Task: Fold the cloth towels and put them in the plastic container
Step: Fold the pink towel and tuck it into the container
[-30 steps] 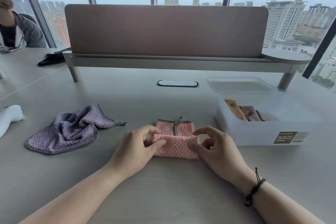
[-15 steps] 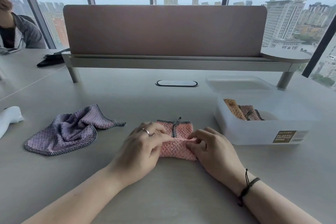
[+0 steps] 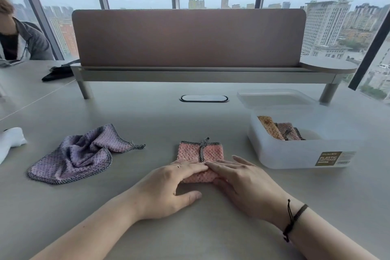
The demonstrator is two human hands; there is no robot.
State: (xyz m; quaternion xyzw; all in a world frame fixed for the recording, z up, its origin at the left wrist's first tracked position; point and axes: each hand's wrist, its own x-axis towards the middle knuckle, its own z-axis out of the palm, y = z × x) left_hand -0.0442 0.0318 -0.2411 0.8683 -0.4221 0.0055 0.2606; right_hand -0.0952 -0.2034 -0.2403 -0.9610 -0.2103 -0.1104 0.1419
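A folded pink towel [image 3: 200, 153] with dark trim lies on the grey table in front of me. My left hand [image 3: 171, 186] and my right hand [image 3: 242, 181] lie flat on its near half, fingers straight, pressing it down. A crumpled purple towel [image 3: 78, 153] sits to the left, apart from both hands. To the right stands the translucent plastic container [image 3: 295, 154], open, with an orange folded towel [image 3: 270, 126] and a pinkish-brown one [image 3: 287, 131] upright inside.
The container's lid [image 3: 274, 98] lies just behind it. A raised shelf with a brown divider panel [image 3: 187, 38] spans the back of the table. A white object [image 3: 10, 141] sits at the far left. A person [image 3: 19, 38] sits at the neighbouring desk.
Both hands went from pinching the pink towel's near edge to lying flat on it with straight fingers. The near fold has been flattened down.
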